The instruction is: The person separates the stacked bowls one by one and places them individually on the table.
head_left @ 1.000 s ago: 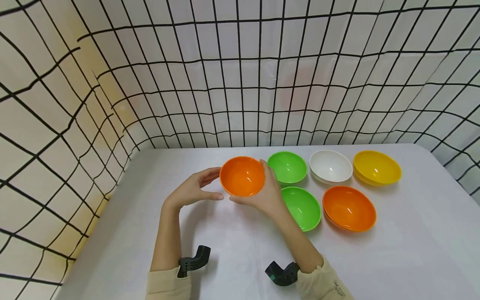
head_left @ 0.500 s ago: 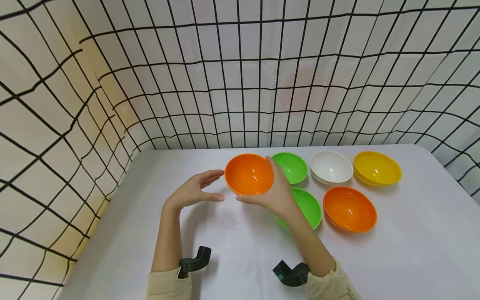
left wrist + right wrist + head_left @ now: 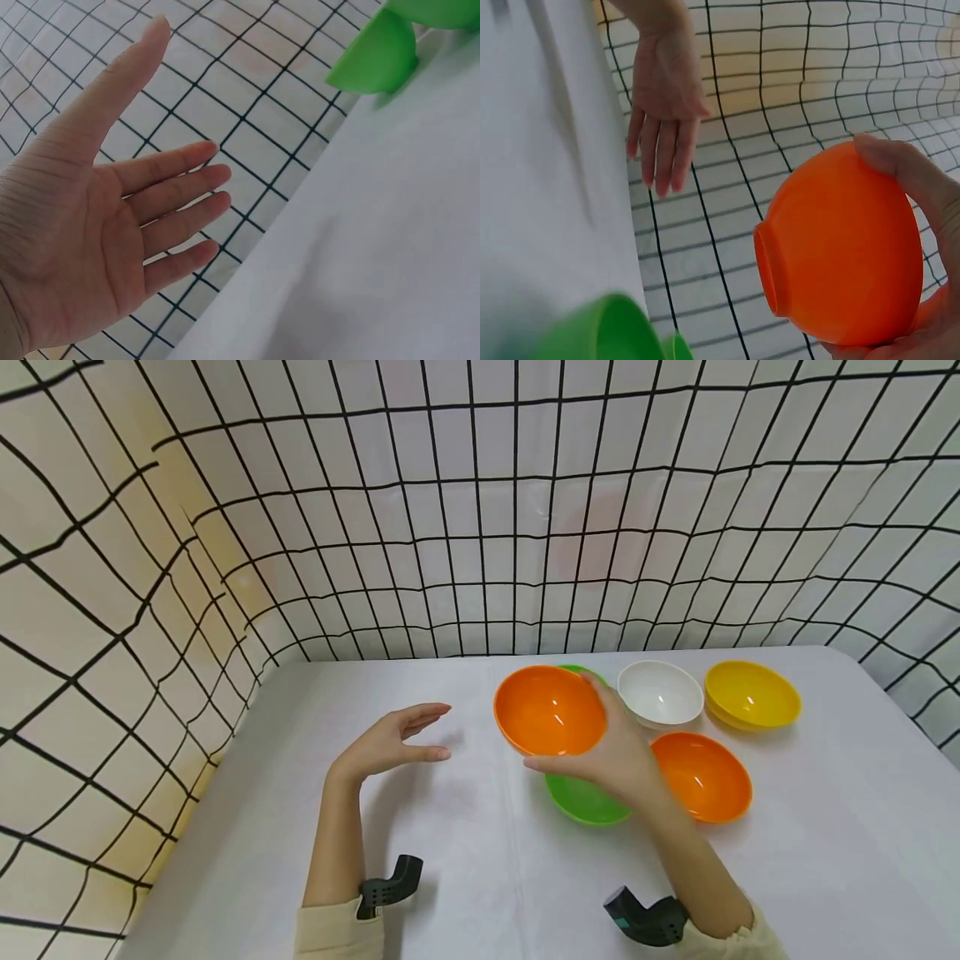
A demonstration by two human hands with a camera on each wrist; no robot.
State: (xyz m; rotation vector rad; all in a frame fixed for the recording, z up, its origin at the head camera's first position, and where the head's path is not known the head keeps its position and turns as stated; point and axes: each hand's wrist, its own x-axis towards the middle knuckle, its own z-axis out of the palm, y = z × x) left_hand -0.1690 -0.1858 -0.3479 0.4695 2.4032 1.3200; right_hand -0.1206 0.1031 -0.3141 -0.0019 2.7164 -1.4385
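Observation:
An orange bowl (image 3: 550,710) is held in my right hand (image 3: 615,747), fingers along its far right side and thumb at the near rim. In the right wrist view the bowl's outside and foot ring (image 3: 771,270) show, off the table. In the head view it overlaps two green bowls: the front green bowl (image 3: 588,802) and the back green bowl, of which only a sliver (image 3: 585,672) shows. My left hand (image 3: 393,739) is to the left, holding nothing, fingers extended and thumb spread; the left wrist view shows its bare palm (image 3: 82,247).
A white bowl (image 3: 660,693) and a yellow bowl (image 3: 752,695) stand in the back row at right. Another orange bowl (image 3: 703,777) sits in front of them, partly behind my right wrist. White cloth covers the table (image 3: 465,877); black netting (image 3: 517,535) rises behind and at the left.
My right hand has carried the orange bowl rightward, away from the left hand and over the green bowls. The left hand has stayed about where it was, and its fingers are now apart from the bowl.

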